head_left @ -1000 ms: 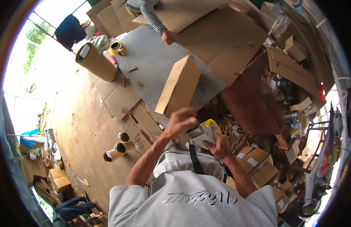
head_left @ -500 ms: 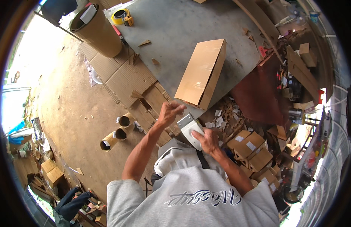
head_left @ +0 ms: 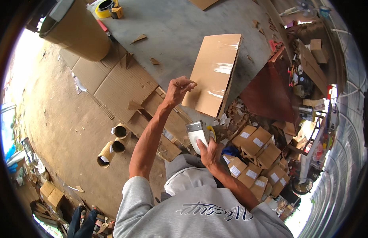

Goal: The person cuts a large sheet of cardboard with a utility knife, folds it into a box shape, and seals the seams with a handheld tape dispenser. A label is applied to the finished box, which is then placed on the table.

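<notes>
A long brown cardboard box (head_left: 213,71) lies on the grey tabletop (head_left: 168,35), with shiny strips of clear tape on its upper face near the right edge. My left hand (head_left: 178,91) hovers over the box's near left side, fingers curled into a pinch; whatever may be between them is too small to make out. In my right hand (head_left: 211,154) is a white tape dispenser (head_left: 194,137) with a metal front plate and a yellow roll edge showing. It is held in front of my body, apart from the box's near end.
Flattened cardboard (head_left: 116,85) covers the table's left edge, bearing a large brown cylinder (head_left: 80,35). A red-handled knife (head_left: 103,27) and yellow tape roll (head_left: 102,10) lie beyond. Cardboard tubes (head_left: 105,152) stand on the floor. Labelled boxes (head_left: 253,144) are piled at right.
My left hand has risen away from the dispenser to above the box. The dispenser in my right hand has tilted more upright. The box appears turned slightly, with more of its upper face showing.
</notes>
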Motion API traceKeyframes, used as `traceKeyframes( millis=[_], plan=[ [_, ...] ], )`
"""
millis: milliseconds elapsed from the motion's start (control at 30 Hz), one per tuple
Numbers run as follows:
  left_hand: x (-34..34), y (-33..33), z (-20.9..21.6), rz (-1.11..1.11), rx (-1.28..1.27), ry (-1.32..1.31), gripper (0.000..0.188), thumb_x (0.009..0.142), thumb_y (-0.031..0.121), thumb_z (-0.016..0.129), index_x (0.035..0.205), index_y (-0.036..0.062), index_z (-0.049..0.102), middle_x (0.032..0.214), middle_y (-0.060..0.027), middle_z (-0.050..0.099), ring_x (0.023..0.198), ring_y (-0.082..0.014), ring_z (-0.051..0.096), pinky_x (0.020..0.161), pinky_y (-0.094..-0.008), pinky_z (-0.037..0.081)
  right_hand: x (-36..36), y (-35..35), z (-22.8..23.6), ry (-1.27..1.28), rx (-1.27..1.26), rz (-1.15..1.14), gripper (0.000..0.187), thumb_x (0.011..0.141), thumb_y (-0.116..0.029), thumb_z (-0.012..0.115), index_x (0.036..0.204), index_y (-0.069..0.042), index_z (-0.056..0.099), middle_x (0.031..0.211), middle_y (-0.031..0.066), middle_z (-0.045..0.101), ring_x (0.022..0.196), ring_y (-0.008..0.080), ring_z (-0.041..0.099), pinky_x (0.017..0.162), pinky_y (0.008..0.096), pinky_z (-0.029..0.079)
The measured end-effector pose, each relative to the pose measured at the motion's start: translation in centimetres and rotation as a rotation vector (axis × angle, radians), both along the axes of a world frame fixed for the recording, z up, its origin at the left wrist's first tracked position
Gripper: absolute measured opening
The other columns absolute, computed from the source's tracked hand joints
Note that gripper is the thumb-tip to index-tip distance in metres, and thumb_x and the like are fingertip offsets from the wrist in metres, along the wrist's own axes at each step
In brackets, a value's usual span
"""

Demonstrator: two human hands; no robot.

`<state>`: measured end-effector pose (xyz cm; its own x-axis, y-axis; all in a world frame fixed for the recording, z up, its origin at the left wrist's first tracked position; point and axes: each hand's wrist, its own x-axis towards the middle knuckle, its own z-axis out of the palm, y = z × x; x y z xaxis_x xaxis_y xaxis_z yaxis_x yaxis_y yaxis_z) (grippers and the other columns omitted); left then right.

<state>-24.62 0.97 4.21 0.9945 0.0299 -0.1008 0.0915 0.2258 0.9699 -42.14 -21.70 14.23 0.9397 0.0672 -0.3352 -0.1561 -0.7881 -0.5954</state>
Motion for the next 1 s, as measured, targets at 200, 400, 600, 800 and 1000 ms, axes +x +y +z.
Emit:
traceKeyframes(
  millis=[200,400,600,800,1000],
  plan=[
    [0.0,-4.1,-2.0,0.181,0.316,-0.25,0.039,0.089,0.022,0.088,0.12,0.0007,0.077,0.128,-0.0177,0.06,0.104,-0.0286,0.068,0.09,-0.0403,0.057,0.0,-0.4,-2.2,-0.104,-0.008,-0.026,0.063,0.097,-0.059,0.068,0.106,0.004,0.066,0.085,0.0305,0.071,0.081,0.0524,0.07,0.071,0.0567,0.055],
    [2.5,-5.2,-2.9,0.236,0.53,-0.161,0.054,0.093,0.02,0.082,0.142,0.0025,0.064,0.148,-0.0226,0.051,0.121,-0.0392,0.063,0.103,-0.0459,0.054,0.2,-1.6,-3.5,-0.1,0.002,-0.022,0.062,0.098,-0.058,0.067,0.104,0.004,0.067,0.083,0.0297,0.071,0.078,0.0507,0.072,0.069,0.0561,0.055],
    [1.5,-6.9,6.4,0.043,0.583,0.002,0.075,0.094,0.041,0.08,0.153,0.0022,0.053,0.155,-0.0276,0.049,0.141,-0.0398,0.053,0.116,-0.0465,0.047,1.7,-2.9,-2.8,0.004,-0.146,0.075,0.064,0.097,-0.054,0.069,0.117,0.006,0.068,0.089,0.03,0.074,0.08,0.0501,0.073,0.074,0.0555,0.06],
    [1.3,-12.6,12.1,-0.317,0.962,0.161,0.13,0.069,0.015,0.084,0.173,0.0174,0.007,0.166,-0.0431,0.021,0.154,-0.0628,0.021,0.128,-0.0578,0.028,2.6,-4.4,-0.6,-0.247,-0.099,0.246,0.049,0.092,-0.049,0.078,0.086,-0.003,0.061,0.071,0.022,0.069,0.067,0.0441,0.072,0.061,0.0518,0.057],
    [2.8,-11.4,9.0,-0.408,0.879,0.116,0.134,0.07,0.013,0.086,0.173,0.0215,0.001,0.17,-0.0411,0.01,0.159,-0.0597,0.011,0.129,-0.0607,0.023,2.4,-13.7,2.7,-0.223,-0.127,0.32,0.043,0.087,-0.041,0.084,0.081,-0.004,0.062,0.069,0.02,0.07,0.064,0.0376,0.073,0.06,0.047,0.058]
  ],
)
